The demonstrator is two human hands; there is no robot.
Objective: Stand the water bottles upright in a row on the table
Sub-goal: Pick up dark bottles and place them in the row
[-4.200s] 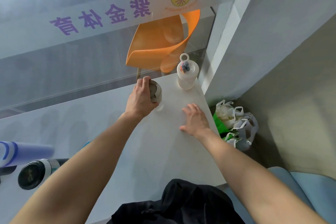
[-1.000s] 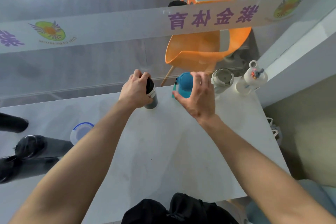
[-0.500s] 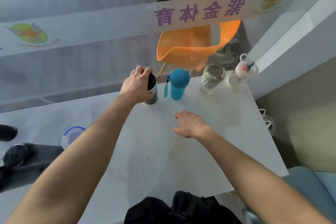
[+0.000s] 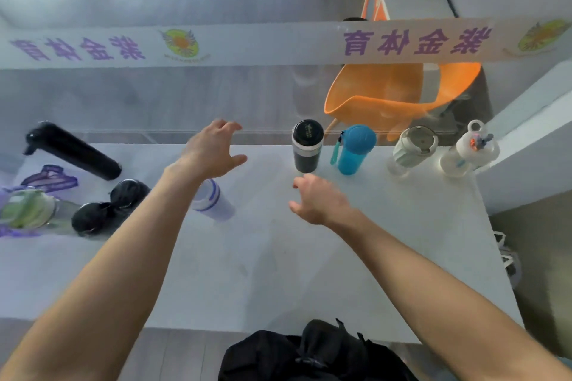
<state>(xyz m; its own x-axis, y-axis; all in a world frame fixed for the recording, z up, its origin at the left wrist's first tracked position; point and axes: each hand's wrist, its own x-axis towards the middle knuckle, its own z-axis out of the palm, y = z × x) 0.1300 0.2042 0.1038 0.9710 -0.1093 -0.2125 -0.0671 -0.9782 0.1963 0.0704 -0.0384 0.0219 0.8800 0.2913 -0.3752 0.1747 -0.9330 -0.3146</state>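
Note:
Several bottles stand upright in a row along the far edge of the white table (image 4: 278,272): a black tumbler (image 4: 307,145), a blue bottle (image 4: 354,150), a grey-green bottle (image 4: 413,148) and a white bottle (image 4: 467,148). Farther left lie a white bottle with purple bands (image 4: 213,201), two black bottles (image 4: 105,210), a long black bottle (image 4: 72,150) and a green bottle (image 4: 29,210). My left hand (image 4: 212,148) hovers open above the banded bottle, left of the tumbler. My right hand (image 4: 318,198) hangs empty, fingers loosely curled, in front of the tumbler.
A glass partition with a white band of purple lettering (image 4: 414,42) runs right behind the table. An orange chair (image 4: 396,93) stands beyond it. A black bag (image 4: 309,353) sits at the table's near edge. A wall (image 4: 532,102) closes off the right end.
My left hand has let go of the black tumbler and moved left, opening. The view has swung left, bringing the lying bottles into sight. My right hand stays low and empty.

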